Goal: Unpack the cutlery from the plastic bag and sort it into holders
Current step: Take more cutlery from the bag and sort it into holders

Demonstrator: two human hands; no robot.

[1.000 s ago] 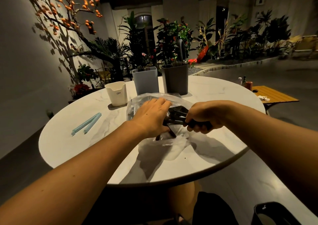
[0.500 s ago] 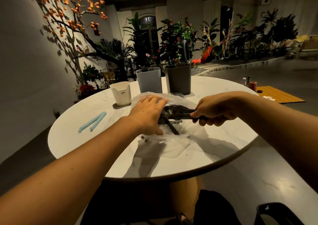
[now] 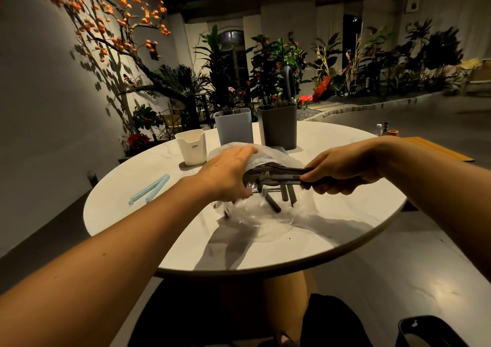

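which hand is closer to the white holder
Left. The left hand lies flat on the plastic bag, just right of the white holder; the right hand is farther right, gripping dark cutlery.

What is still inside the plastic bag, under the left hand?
Through the clear plastic bag a few dark cutlery handles show, lying loose. The left hand lies flat on the bag and hides what is beneath it. The right hand grips a dark bundle at the bag's opening.

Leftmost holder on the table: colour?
White holder, small dark lettering on its front; head view.
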